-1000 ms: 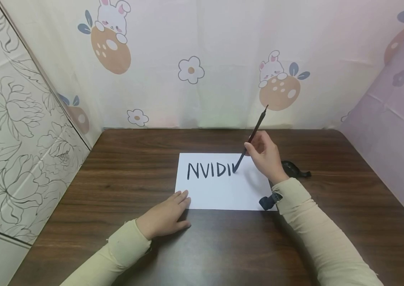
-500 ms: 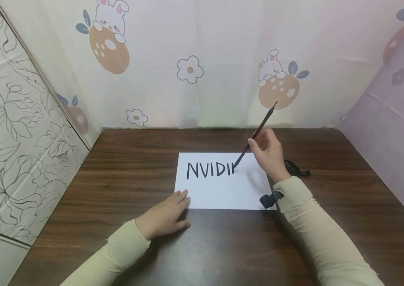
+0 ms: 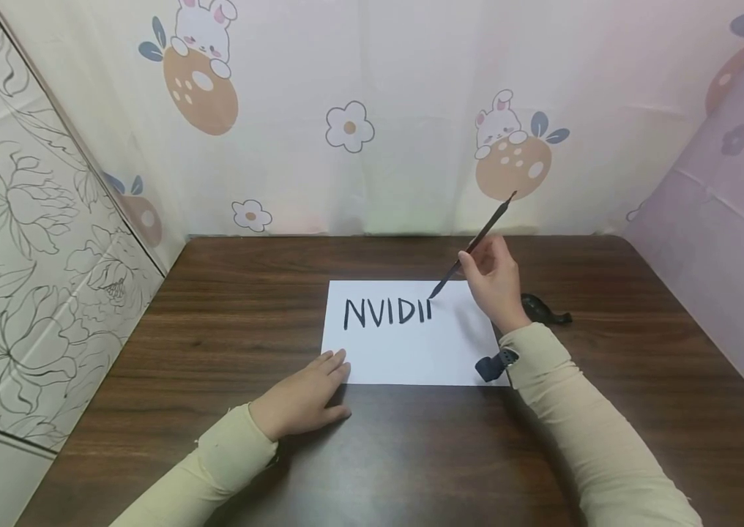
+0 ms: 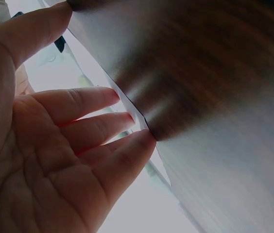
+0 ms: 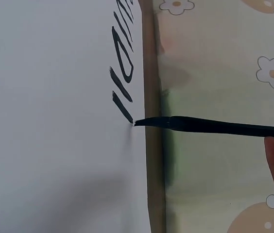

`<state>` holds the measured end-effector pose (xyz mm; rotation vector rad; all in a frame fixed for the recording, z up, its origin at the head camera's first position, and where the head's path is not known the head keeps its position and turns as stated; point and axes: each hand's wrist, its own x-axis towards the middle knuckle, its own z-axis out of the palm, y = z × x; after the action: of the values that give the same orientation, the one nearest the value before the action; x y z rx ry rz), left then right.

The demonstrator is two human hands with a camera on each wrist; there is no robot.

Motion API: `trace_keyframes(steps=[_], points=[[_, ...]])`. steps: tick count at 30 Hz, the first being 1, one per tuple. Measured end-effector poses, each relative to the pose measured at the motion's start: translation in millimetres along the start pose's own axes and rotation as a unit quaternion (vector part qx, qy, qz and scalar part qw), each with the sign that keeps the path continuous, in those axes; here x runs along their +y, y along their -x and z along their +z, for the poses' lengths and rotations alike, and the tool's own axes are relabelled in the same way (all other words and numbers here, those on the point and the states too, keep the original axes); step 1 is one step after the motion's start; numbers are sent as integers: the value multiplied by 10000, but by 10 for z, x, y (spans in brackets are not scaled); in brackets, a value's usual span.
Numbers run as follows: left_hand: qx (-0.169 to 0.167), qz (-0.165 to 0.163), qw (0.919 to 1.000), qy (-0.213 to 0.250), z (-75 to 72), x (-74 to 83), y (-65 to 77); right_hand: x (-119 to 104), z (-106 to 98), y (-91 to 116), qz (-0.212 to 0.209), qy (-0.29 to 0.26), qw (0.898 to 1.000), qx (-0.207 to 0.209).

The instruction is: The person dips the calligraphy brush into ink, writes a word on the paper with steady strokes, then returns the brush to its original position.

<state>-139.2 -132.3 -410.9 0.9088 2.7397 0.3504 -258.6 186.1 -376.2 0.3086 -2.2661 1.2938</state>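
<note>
A white sheet of paper (image 3: 411,359) lies on the table, bearing the black brushed letters "NVIDI" (image 3: 378,313) and one more upright stroke to their right. My right hand (image 3: 493,282) pinches a dark writing brush (image 3: 477,238) partway up its handle, the brush slanting up to the right. In the right wrist view the brush tip (image 5: 139,123) is right at the top end of the last stroke (image 5: 122,108). My left hand (image 3: 306,395) rests with extended fingers on the paper's lower left corner, its thumb on the table; its fingertips (image 4: 149,136) press at the sheet's edge.
A black, leaf-shaped dish or holder (image 3: 543,309) sits on the dark wooden table (image 3: 227,315) right of the paper, partly behind the right wrist. A black wrist device (image 3: 493,366) hangs over the sheet's lower right corner. Patterned curtains (image 3: 411,110) stand behind the table.
My right hand has moved the brush tip up from the lower end of the last stroke to its top, and the brush's upper end has tilted rightward. My left hand has stayed put.
</note>
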Motion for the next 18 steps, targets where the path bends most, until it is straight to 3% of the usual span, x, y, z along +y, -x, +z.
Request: trace_keyframes(steps=[18], points=[[-68,-62,10000,15,-2,0,-1,46,-35,59,24,298,9995,-89]])
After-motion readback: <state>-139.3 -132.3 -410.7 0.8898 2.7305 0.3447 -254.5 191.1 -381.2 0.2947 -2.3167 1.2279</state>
